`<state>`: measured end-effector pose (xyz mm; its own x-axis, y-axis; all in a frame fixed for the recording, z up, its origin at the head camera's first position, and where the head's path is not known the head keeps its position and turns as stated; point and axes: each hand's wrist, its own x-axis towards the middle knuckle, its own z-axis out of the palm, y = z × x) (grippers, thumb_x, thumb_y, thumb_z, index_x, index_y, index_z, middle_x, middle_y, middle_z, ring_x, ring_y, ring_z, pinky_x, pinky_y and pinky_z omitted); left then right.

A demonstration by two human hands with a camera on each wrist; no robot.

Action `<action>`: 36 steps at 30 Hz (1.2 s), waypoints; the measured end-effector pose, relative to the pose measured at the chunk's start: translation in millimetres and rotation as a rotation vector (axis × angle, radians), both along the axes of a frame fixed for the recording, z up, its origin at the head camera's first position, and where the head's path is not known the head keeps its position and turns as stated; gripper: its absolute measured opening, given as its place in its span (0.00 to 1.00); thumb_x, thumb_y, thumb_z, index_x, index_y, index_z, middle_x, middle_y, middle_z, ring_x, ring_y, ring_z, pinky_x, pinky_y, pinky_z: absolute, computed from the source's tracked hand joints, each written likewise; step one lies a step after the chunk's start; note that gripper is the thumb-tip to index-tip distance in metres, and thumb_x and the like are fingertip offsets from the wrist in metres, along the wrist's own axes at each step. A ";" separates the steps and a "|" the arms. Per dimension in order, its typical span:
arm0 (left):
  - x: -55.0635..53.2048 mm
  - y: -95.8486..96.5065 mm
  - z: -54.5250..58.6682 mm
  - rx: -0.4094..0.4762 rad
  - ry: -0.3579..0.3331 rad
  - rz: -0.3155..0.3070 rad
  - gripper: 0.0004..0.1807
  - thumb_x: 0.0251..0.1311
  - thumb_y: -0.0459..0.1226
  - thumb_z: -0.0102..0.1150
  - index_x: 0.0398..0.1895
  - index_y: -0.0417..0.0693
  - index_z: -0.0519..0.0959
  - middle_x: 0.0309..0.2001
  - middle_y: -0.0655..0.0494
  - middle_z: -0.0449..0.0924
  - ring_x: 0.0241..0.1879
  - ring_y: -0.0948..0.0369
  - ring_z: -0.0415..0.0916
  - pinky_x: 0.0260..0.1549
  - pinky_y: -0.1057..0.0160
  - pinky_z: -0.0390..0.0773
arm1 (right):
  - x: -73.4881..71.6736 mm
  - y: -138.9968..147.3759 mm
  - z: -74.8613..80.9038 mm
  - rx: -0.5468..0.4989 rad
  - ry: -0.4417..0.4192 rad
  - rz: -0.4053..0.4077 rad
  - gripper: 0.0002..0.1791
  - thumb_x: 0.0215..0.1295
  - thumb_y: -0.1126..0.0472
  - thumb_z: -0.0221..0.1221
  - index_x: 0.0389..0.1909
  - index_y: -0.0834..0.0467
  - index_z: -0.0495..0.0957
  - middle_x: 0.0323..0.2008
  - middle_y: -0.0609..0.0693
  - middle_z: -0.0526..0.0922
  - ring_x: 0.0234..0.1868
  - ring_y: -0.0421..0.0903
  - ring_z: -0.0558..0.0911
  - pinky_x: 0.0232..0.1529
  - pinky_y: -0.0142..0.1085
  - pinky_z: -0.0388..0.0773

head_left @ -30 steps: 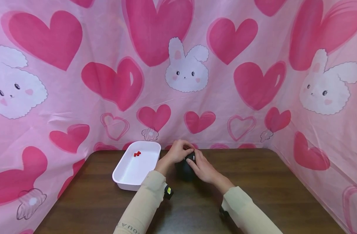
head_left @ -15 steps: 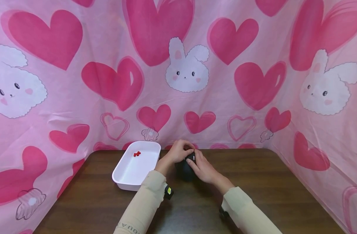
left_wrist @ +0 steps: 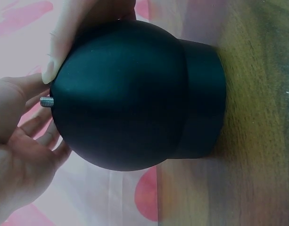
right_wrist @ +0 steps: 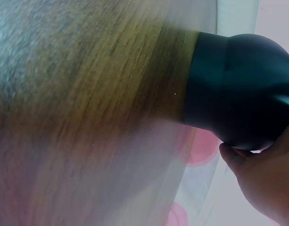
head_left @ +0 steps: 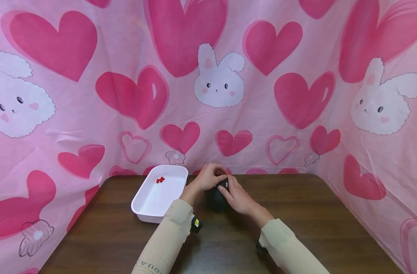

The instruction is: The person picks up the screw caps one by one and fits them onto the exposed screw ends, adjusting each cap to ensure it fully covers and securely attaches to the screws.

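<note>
A matte black ball-shaped object (head_left: pixel 216 199) stands on the table on its short cylindrical base. A small threaded metal stud (left_wrist: pixel 47 101) sticks out of its top. My left hand (head_left: pixel 206 179) bends over the top from the left, thumb and fingers curved, with the fingertips at the far side. My right hand (head_left: pixel 240 196) grips the upper right, its thumb on the near face close to the stud. Fingers of the right hand (right_wrist: pixel 271 176) go round behind the ball in the right wrist view. What lies behind the top, between the two hands, is hidden.
Left of the ball is a white rectangular tray (head_left: pixel 150 207) with several small red pieces (head_left: pixel 160 180) near its far end. The dark wooden table (head_left: pixel 304 213) ends at a pink heart-and-rabbit curtain (head_left: pixel 259 102) at the back and sides.
</note>
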<state>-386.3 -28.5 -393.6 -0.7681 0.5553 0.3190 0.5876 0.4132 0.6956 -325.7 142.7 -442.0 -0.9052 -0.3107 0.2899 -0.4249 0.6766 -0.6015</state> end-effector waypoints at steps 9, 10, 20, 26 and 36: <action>1.9 -4.5 2.8 0.022 -0.023 0.017 0.12 0.68 0.36 0.64 0.52 0.47 0.86 0.46 0.54 0.87 0.46 0.57 0.82 0.48 0.59 0.84 | 0.2 0.1 0.6 0.012 -0.017 -0.012 0.37 0.79 0.48 0.51 0.78 0.62 0.51 0.71 0.63 0.63 0.69 0.60 0.68 0.72 0.57 0.64; 2.7 -5.1 3.6 0.023 -0.023 0.021 0.12 0.68 0.36 0.65 0.52 0.48 0.86 0.46 0.54 0.87 0.46 0.57 0.82 0.48 0.59 0.84 | 0.0 0.2 0.5 0.012 -0.017 -0.013 0.37 0.79 0.47 0.51 0.78 0.62 0.51 0.71 0.63 0.63 0.69 0.60 0.68 0.72 0.57 0.64; 3.7 -12.7 5.6 0.024 -0.034 0.037 0.09 0.69 0.36 0.63 0.49 0.49 0.86 0.44 0.53 0.86 0.46 0.55 0.82 0.45 0.60 0.85 | -1.9 1.4 -1.8 0.006 -0.029 -0.017 0.39 0.79 0.45 0.51 0.78 0.63 0.51 0.71 0.63 0.63 0.69 0.60 0.69 0.71 0.58 0.64; 3.5 -18.1 6.2 0.014 -0.027 0.038 0.09 0.69 0.36 0.63 0.48 0.48 0.86 0.44 0.52 0.87 0.46 0.54 0.82 0.45 0.59 0.85 | -1.5 2.0 -1.8 -0.003 -0.051 -0.017 0.40 0.78 0.44 0.51 0.79 0.63 0.51 0.71 0.62 0.63 0.69 0.60 0.69 0.70 0.59 0.65; 3.4 -27.8 7.1 -0.001 0.002 0.058 0.08 0.69 0.36 0.63 0.46 0.46 0.87 0.41 0.53 0.87 0.42 0.56 0.82 0.45 0.60 0.84 | -0.3 1.7 -0.8 0.002 -0.049 -0.022 0.39 0.78 0.44 0.51 0.78 0.63 0.51 0.70 0.63 0.64 0.68 0.60 0.69 0.71 0.58 0.65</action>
<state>-382.9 -56.3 -386.5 -0.7982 0.5104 0.3199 0.5642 0.4476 0.6938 -326.0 144.3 -442.8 -0.9249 -0.2913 0.2443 -0.3799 0.6865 -0.6200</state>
